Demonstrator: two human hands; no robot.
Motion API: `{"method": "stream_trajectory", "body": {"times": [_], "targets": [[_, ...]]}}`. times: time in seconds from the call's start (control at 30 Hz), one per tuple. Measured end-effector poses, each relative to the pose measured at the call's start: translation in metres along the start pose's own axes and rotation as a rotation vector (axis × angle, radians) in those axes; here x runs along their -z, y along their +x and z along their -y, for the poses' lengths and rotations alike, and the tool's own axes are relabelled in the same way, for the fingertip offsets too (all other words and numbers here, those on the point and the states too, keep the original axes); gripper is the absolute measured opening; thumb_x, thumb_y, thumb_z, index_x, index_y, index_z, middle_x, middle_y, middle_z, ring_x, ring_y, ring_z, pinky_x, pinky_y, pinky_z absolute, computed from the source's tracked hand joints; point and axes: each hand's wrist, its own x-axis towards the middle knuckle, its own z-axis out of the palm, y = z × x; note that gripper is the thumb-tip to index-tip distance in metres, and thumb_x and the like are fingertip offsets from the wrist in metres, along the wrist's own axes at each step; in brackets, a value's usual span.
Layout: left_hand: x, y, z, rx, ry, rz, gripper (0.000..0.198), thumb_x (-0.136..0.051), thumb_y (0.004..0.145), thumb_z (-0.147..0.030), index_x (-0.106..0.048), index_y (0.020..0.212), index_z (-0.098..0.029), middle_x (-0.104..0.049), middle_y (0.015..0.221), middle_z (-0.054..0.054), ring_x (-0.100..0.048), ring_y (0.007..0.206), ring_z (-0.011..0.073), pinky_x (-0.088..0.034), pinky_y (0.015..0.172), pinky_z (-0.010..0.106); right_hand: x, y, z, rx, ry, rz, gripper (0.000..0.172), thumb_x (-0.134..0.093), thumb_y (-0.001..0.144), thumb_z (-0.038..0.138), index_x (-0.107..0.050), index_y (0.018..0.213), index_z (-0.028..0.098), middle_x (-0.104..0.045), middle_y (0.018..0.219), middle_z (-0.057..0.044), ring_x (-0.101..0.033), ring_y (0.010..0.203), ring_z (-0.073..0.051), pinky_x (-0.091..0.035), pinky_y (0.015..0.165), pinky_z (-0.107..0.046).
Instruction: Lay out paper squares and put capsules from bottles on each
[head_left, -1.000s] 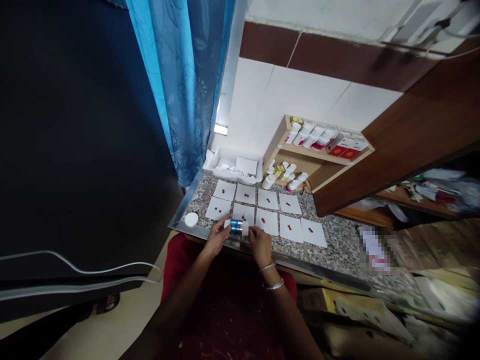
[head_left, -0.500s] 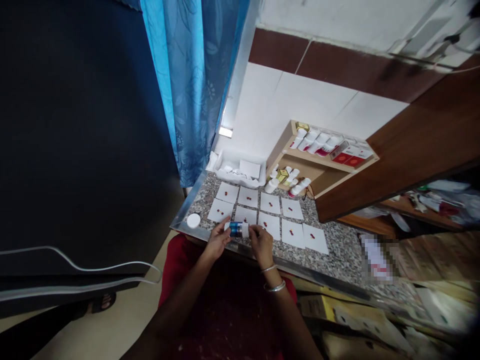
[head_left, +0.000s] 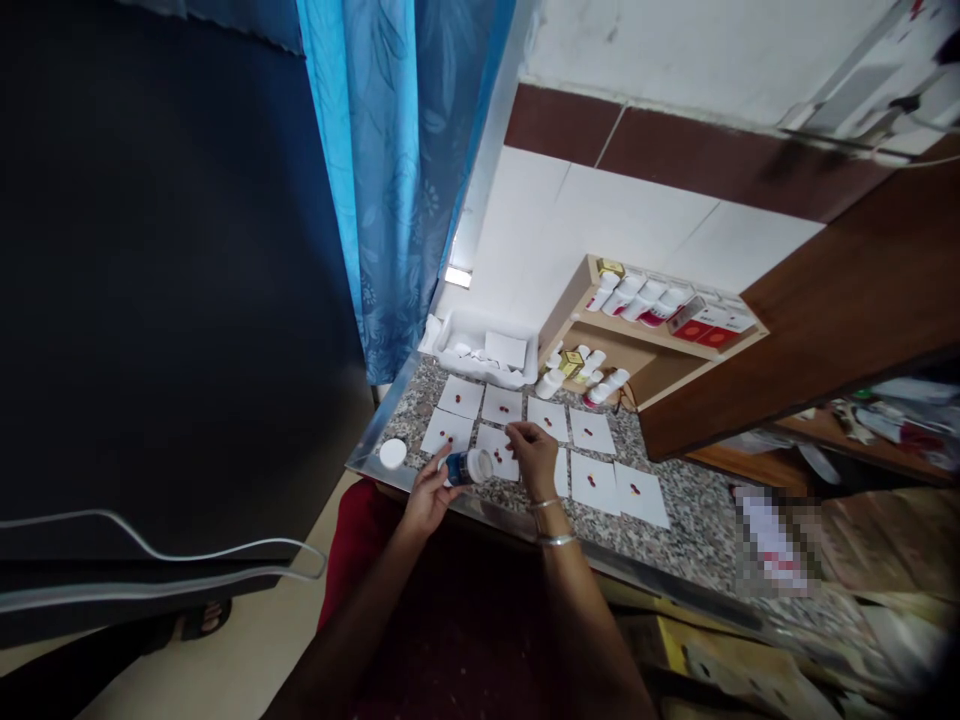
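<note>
Blue floral curtain, white wall tiles, maroon tile band, wooden panel

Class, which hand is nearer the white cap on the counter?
Left. The left hand, holding a bottle, sits just beside the white cap; the right hand lies farther along, over the paper squares.

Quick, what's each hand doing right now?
Left hand: closed, holding a white bottle.
Right hand: partly open above a paper square, nothing visible in it.
</note>
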Motion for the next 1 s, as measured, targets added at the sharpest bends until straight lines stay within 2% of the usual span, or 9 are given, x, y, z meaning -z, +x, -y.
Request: {"method": "stream_trajectory", "body": {"times": [0.13,0.3,0.4,0.57,0.7,0.77,0.83,0.9,1.0], "targets": [[0.005,-0.004,0.0,0.001,-0.055,-0.003,0.049,-0.06,0.076,-0.023,-0.049,0.124,-0.021,-0.057,0.119,0.01,-0.056,0.101,0.0236,-0.05,0.082,0.04,-0.04,0.043,-0.004,0.076,-0.191,0.084,0.022,-0.056,0.07,0.033,-0.067,0.073,0.014,-0.066,0.06,-0.002,-0.059,0.048,-0.013,-0.043,0.049,-0.021],[0.007,-0.009,0.0,0.015,-0.081,-0.031,0.047,-0.058,0.078,-0.023,-0.05,0.124,-0.021,-0.059,0.115,0.01,-0.057,0.099,0.0236,-0.05,0.082,0.04,-0.086,0.074,-0.01,0.172,-0.613,0.204,0.017,-0.053,0.073,0.022,-0.069,0.073,0.018,-0.071,0.075,-0.002,-0.064,0.07,-0.014,-0.044,0.067,-0.02],[0.007,-0.01,-0.001,0.019,-0.078,-0.05,0.046,-0.058,0.078,-0.023,-0.05,0.124,-0.021,-0.06,0.114,0.01,-0.058,0.097,0.0229,-0.052,0.078,0.038,-0.1,0.082,-0.011,0.181,-0.67,0.241,0.014,-0.056,0.07,0.017,-0.07,0.072,0.018,-0.071,0.079,-0.004,-0.063,0.076,-0.015,-0.042,0.071,-0.02],[0.008,-0.007,-0.004,0.009,-0.08,-0.06,0.042,-0.057,0.079,-0.023,-0.052,0.121,-0.02,-0.059,0.116,0.01,-0.058,0.099,0.0236,-0.053,0.075,0.037,-0.107,0.087,-0.013,0.185,-0.731,0.291,0.015,-0.056,0.07,0.011,-0.07,0.07,0.017,-0.071,0.078,-0.007,-0.063,0.075,-0.016,-0.041,0.069,-0.021],[0.007,-0.005,-0.006,0.007,-0.079,-0.05,0.04,-0.056,0.079,-0.023,-0.053,0.119,-0.019,-0.056,0.12,0.01,-0.056,0.102,0.0248,-0.051,0.079,0.039,-0.097,0.082,-0.005,0.202,-0.737,0.283,0.014,-0.056,0.073,0.017,-0.07,0.074,0.016,-0.071,0.081,-0.008,-0.063,0.078,-0.016,-0.041,0.072,-0.023],[0.006,-0.004,-0.007,-0.001,-0.069,-0.035,0.043,-0.056,0.079,-0.023,-0.051,0.122,-0.02,-0.054,0.123,0.01,-0.055,0.105,0.0252,-0.05,0.081,0.04,-0.083,0.072,0.001,0.229,-0.666,0.243,0.015,-0.055,0.075,0.022,-0.069,0.075,0.017,-0.07,0.082,-0.006,-0.062,0.079,-0.016,-0.042,0.073,-0.023],[0.005,-0.002,-0.008,-0.019,-0.052,-0.027,0.047,-0.057,0.079,-0.023,-0.048,0.125,-0.021,-0.053,0.125,0.01,-0.054,0.106,0.0251,-0.049,0.082,0.039,-0.061,0.055,0.005,0.234,-0.483,0.178,0.019,-0.054,0.076,0.028,-0.069,0.075,0.017,-0.07,0.078,-0.005,-0.062,0.075,-0.016,-0.043,0.07,-0.024],[0.005,0.0,-0.01,-0.039,-0.024,-0.029,0.05,-0.058,0.078,-0.024,-0.046,0.127,-0.022,-0.053,0.125,0.01,-0.055,0.104,0.0243,-0.05,0.081,0.038,-0.036,0.03,0.004,0.138,-0.236,0.155,0.027,-0.053,0.076,0.038,-0.068,0.075,0.015,-0.068,0.068,-0.005,-0.06,0.058,-0.014,-0.044,0.057,-0.024],[0.003,0.003,-0.012,-0.064,0.058,-0.042,0.053,-0.062,0.075,-0.026,-0.048,0.126,-0.022,-0.053,0.125,0.01,-0.058,0.099,0.0224,-0.05,0.078,0.035,-0.006,-0.014,-0.003,-0.092,0.029,0.22,0.041,-0.055,0.071,0.051,-0.068,0.078,0.013,-0.064,0.057,-0.003,-0.05,0.04,-0.011,-0.037,0.04,-0.022]]}}
